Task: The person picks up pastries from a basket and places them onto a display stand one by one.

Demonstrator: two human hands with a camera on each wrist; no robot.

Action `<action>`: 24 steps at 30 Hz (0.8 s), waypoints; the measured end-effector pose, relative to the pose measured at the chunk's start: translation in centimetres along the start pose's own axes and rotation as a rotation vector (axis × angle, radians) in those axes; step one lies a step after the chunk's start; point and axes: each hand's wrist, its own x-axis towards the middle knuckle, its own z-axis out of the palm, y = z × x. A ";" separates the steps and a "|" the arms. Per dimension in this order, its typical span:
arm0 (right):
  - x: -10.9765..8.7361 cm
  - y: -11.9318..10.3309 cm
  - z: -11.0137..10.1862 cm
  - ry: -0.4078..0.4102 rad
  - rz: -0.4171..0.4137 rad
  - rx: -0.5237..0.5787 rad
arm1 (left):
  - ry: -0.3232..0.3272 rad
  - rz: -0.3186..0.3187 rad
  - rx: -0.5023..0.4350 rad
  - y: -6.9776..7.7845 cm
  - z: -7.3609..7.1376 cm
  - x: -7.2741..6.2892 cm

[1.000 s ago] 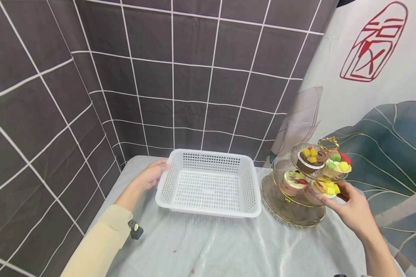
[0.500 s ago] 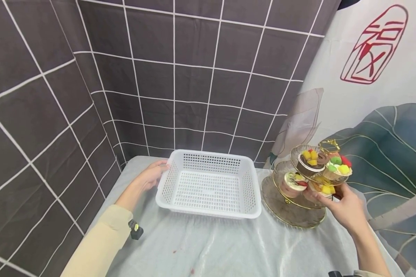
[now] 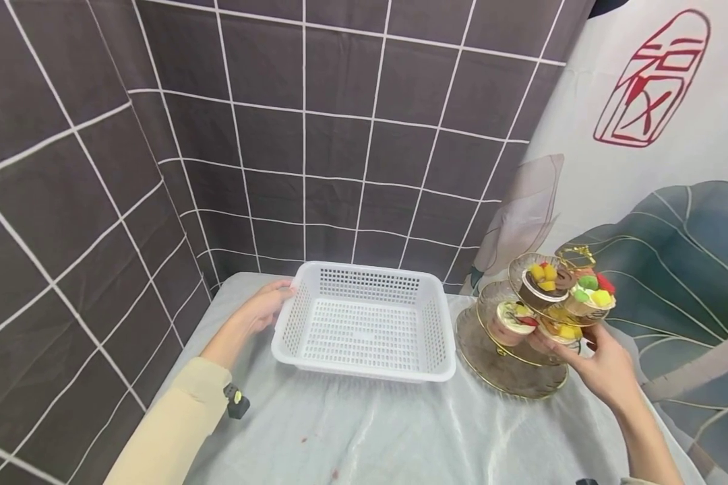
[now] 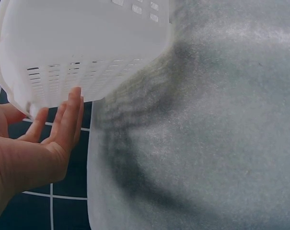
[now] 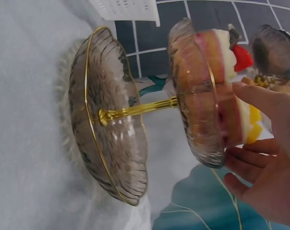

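A white perforated plastic basket [image 3: 364, 374] sits on the cloth-covered table. At its left end, my left hand [image 3: 264, 306] holds the rim; in the left wrist view its longer fingers [image 4: 70, 117] lie along the outside wall. To the right stands a tiered smoky-glass stand [image 3: 503, 380] with gold edges. My right hand [image 3: 613, 367] grips a cupcake [image 3: 564, 331] with yellow fruit pieces on the middle tier. The right wrist view shows the thumb on the cupcake's [image 5: 231, 117] near side and the other fingers partly behind it.
Another fruit cupcake [image 3: 512, 323] shares the middle tier. Above it, the top tier carries a chocolate cupcake [image 3: 542, 286] and a cupcake with coloured toppings [image 3: 591, 293], close over the right hand. A dark tiled-pattern cloth [image 3: 340, 135] hangs behind the table.
My right hand has moved slightly left and closed in on the yellow-topped cupcake, which now sits a little farther left under the top tier. The left hand and basket stay put.
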 end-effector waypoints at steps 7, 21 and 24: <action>-2.1 -0.7 -1.5 0.015 -0.036 -0.105 | -0.001 -0.004 0.001 -0.1 -0.1 0.1; -4.7 -6.3 -2.0 -0.066 -0.280 0.011 | 0.137 0.076 0.172 0.3 -0.6 -0.6; -4.6 -8.3 -1.5 -0.087 -0.337 0.051 | 0.216 0.192 0.369 0.9 -0.1 -1.0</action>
